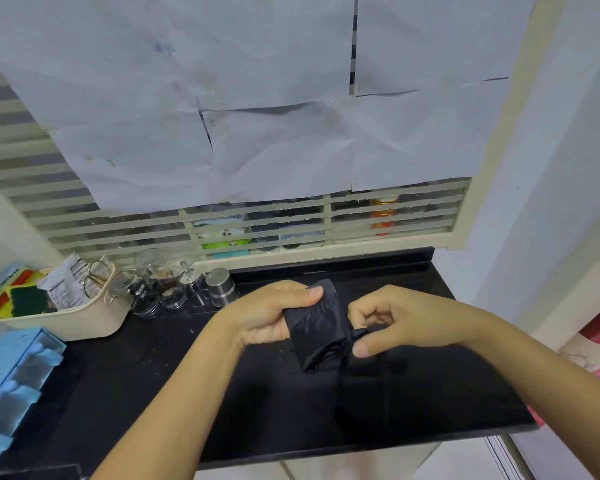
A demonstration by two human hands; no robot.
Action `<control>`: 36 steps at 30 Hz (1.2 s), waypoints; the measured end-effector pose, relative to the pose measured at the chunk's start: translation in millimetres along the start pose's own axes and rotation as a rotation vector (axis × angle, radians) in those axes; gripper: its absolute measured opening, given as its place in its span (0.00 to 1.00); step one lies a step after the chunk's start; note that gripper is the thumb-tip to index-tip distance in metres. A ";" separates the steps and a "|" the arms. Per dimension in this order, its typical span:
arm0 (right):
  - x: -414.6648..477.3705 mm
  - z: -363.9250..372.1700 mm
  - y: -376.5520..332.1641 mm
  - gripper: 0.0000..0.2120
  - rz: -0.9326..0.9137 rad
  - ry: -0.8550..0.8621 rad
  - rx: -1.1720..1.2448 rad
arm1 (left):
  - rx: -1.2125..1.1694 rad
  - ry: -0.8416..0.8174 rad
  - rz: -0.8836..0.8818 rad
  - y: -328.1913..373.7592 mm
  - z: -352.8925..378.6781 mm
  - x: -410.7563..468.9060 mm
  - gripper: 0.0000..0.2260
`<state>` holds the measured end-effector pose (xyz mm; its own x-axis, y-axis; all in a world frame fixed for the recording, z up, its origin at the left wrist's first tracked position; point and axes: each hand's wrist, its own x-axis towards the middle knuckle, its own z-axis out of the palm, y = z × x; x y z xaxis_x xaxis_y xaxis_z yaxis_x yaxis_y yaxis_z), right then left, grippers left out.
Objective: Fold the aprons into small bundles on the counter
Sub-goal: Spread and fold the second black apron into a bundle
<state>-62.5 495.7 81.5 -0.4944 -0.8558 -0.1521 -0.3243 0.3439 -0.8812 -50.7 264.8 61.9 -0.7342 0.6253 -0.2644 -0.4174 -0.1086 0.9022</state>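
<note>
I judge the black apron [317, 327], rolled small and held just above the tabletop [146, 382], light, soft and slippery; left hand [271, 315] grip wraps the roll, right hand [395, 322] grip pinches its strap [359, 332], the surest hold

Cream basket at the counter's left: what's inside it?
The cream basket holds a green scouring sponge, a printed white packet and gold-coloured metal loops, perhaps scissor handles. Its wall hides whatever lies lower down.
</note>
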 end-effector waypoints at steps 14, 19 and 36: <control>27.5 15.4 7.3 0.12 0.262 0.366 0.213 | 0.283 0.522 -0.082 -17.2 5.4 7.7 0.08; 32.6 43.4 11.7 0.08 0.094 0.336 -0.662 | -0.118 0.581 -0.036 -34.4 20.3 15.2 0.16; 5.5 8.1 38.9 0.20 -0.014 0.465 -0.579 | -1.059 0.716 0.489 -1.1 -7.1 0.8 0.11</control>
<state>-71.3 501.2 42.8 -0.7355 -0.6543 0.1758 -0.6430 0.5923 -0.4855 -54.6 259.9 58.2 -0.9025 -0.1452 -0.4055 -0.0060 -0.9371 0.3489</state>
